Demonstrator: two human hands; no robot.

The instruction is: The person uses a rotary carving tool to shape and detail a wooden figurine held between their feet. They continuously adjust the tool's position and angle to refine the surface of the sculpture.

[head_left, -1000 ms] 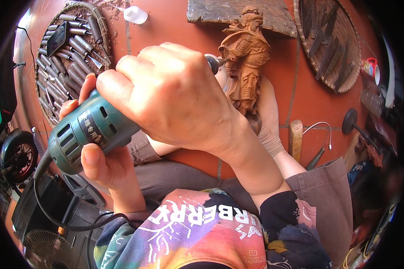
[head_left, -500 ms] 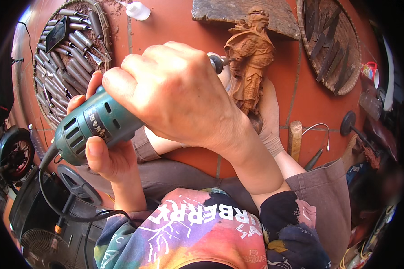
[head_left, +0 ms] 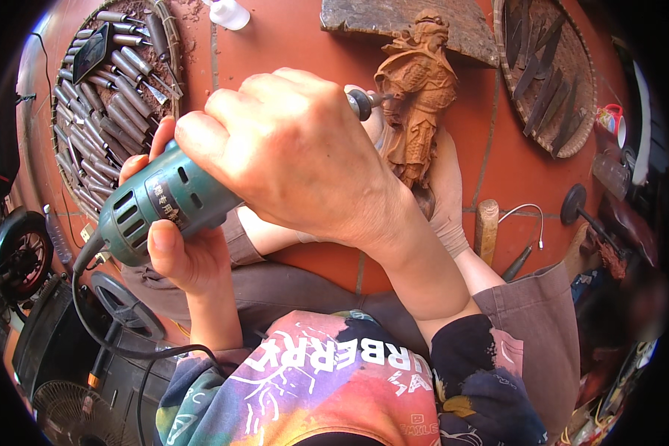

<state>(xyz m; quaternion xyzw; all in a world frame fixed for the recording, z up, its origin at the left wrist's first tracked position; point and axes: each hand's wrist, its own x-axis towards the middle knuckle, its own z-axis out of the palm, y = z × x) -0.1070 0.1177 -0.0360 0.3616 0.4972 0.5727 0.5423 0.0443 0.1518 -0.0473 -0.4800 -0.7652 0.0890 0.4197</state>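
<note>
A green corded die grinder (head_left: 167, 195) lies slantwise across both my hands, its front end toward the carving. My left hand (head_left: 184, 256) supports the rear body from below, thumb and fingers curled around it. Over the front part wraps my right hand (head_left: 282, 149), palm down, with its fingertips mostly hidden. The grinder's narrow tip (head_left: 379, 98) reaches the left side of a brown carved wooden figure (head_left: 421, 104); whether it touches the wood I cannot tell. My bare feet (head_left: 447, 186) are by the figure's lower part, and its base is partly covered.
At the left, a round basket (head_left: 177, 44) holds many chisels and a phone (head_left: 93, 53). Another basket (head_left: 592, 111) with dark flat blades stands right. A worn board (head_left: 342, 16) lies behind the figure. A white bottle (head_left: 229, 15), a wooden mallet (head_left: 487, 230) and a fan (head_left: 70, 409) are around me.
The grinder's rear end and my left hand have shifted slightly right and up. My right hand keeps its grip with little motion, and the carved figure stays nearly in place.
</note>
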